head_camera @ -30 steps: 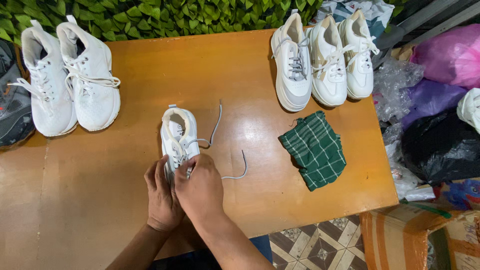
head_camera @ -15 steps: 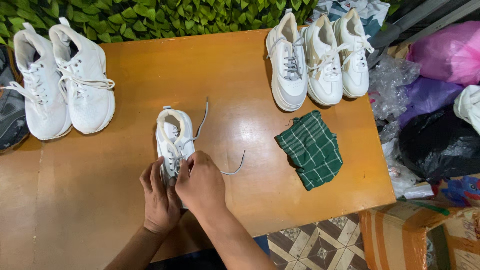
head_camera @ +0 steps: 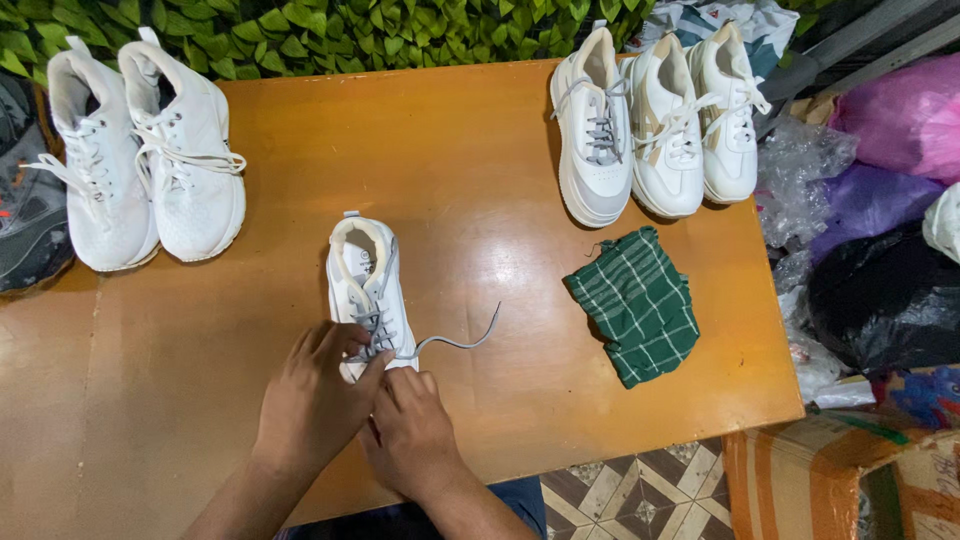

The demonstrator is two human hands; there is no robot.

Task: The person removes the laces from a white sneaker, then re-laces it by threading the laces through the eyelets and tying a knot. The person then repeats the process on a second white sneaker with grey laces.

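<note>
Lace end has dropped from raised to lying flat on the table. White sneaker sits mid-table; left hand and right hand pinch its grey lace at the toe. Light shoe, limp cord; best gripped near eyelets.

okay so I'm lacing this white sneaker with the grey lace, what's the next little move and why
Probably draw the loose grey lace end in toward the shoe and feed it through the next open eyelet. Both the left hand and right hand are at the toe end of the white sneaker, only the lower eyelets look laced, and that end trails slack on the table.
</note>
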